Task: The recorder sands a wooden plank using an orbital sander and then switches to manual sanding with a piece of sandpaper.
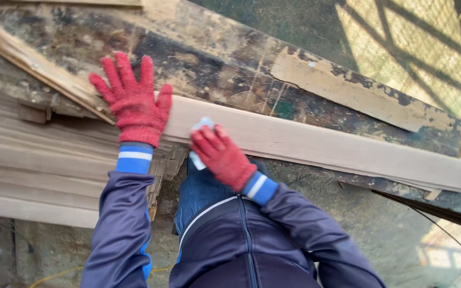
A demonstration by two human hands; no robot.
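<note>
On the left lies a stack of pale wood strips (pixel 38 176). Your left hand (pixel 133 104) in its red glove is spread flat, its grip released, pressing on the left end of the long plank (pixel 321 144). The plank is pale, smooth and thin, and it runs off to the right across the dark, worn tabletop (pixel 214 58). Your right hand (pixel 221 156) has its grip clenched on a small pale sanding pad (pixel 201 128), held against the plank's near edge.
</note>
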